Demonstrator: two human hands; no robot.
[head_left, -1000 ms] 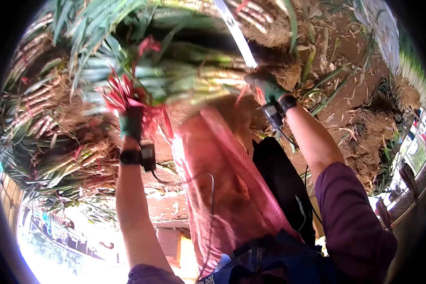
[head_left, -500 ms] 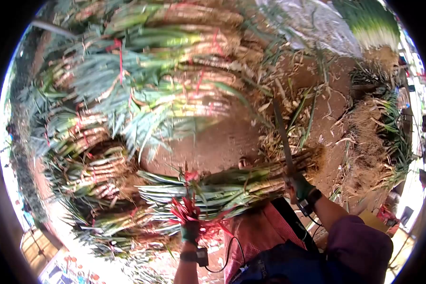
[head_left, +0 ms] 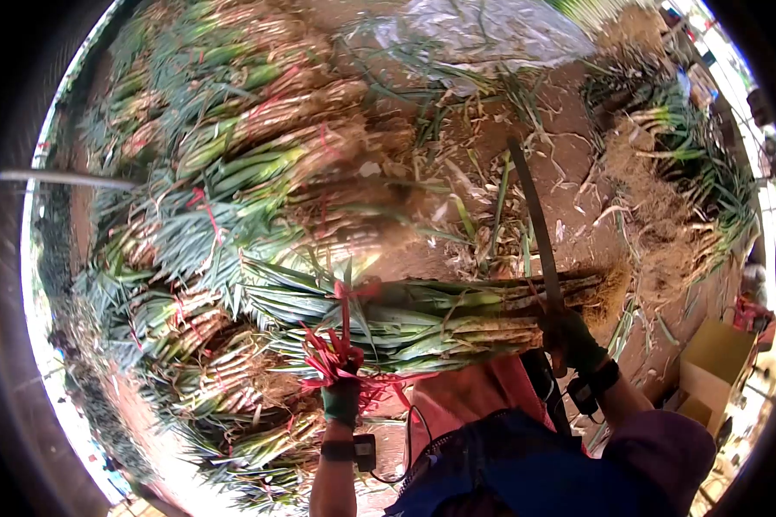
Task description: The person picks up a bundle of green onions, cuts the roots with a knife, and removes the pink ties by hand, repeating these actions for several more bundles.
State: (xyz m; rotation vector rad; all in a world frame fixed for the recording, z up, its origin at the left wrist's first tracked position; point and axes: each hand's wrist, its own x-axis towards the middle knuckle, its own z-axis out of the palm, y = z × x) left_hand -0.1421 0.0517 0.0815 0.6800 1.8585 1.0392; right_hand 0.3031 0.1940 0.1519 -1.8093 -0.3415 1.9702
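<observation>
Now we hold tied leek bundle point(head_left: 422, 320) by red strings point(head_left: 332, 355), left hand point(head_left: 343, 395) clenched; right hand point(head_left: 578, 340) clenched on knife point(head_left: 535, 224); roots point(head_left: 610, 291) not yet trimmed.

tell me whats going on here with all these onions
A person in green gloves holds a tied bundle of green onions across the lap. The left hand grips red ties at its leafy part. The right hand holds a knife at the root end, blade pointing away. More bundles lie piled on the dirt.
</observation>
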